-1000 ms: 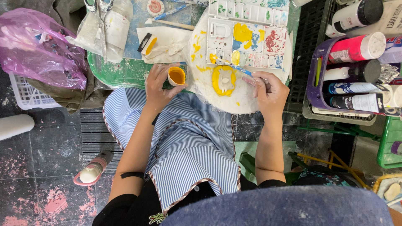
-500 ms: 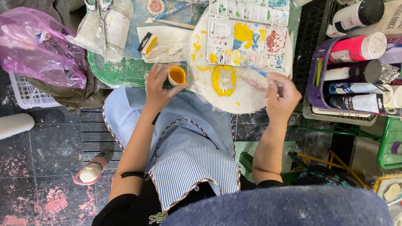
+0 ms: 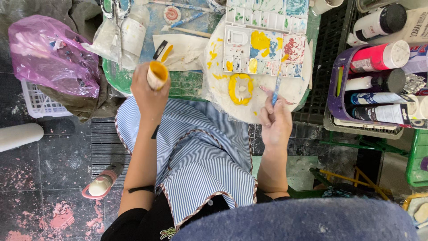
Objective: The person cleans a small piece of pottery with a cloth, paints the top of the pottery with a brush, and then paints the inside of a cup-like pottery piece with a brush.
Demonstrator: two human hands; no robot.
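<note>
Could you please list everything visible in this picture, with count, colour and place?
small pot: one, yellow paint on it, held up in the left hand.
paintbrush: one, blue handle, in the right hand, over the board.
round board: one, white with yellow smears, centre top.
painted shape: one, yellow, on the board.
paint palette: one, white wells with yellow, red and blue, on the board.
paint bottles: several, pink, white and black, in a purple caddy at right.
plastic bag: one, pink, upper left.
scissors: one pair, top left.
apron: one, blue-striped, on the lap.
left hand: fingers closed around the pot.
right hand: fingers gripping the brush.
</note>
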